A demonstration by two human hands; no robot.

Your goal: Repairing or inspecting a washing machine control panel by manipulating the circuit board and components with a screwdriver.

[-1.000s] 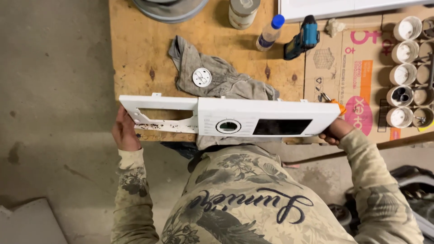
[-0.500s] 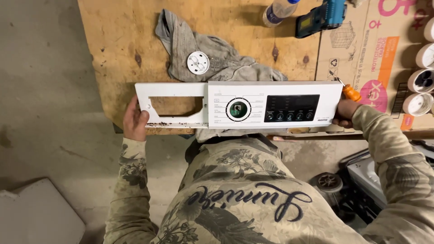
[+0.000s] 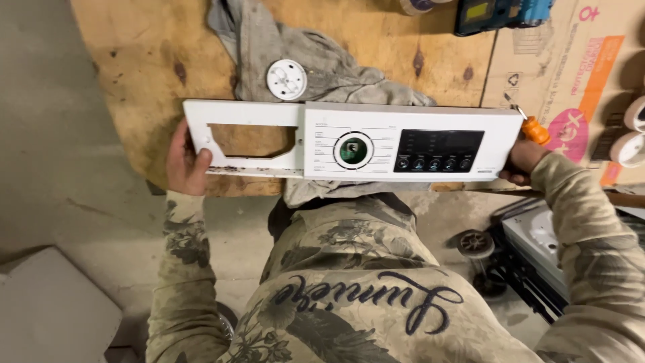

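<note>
I hold a long white appliance control panel [image 3: 322,138] flat above the near edge of a plywood workbench [image 3: 134,60]. It has a rectangular cut-out on its left part, a round dial hole in the middle and a dark display with buttons on the right. My left hand [image 3: 185,161] grips the panel's left end, thumb on its face. My right hand [image 3: 521,161] grips the right end. An orange-handled screwdriver [image 3: 534,129] lies just past that hand.
A grey rag [image 3: 316,64] with a white round knob [image 3: 287,79] on it lies behind the panel. A blue power tool [image 3: 500,13] and a cardboard box [image 3: 571,74] sit at the back right. White cups [image 3: 631,138] stand at the right edge. Machine parts [image 3: 524,249] lie on the floor.
The panel has turned so that its face with the dial and display shows, and it has come closer to me. The view has tilted down toward my chest.
</note>
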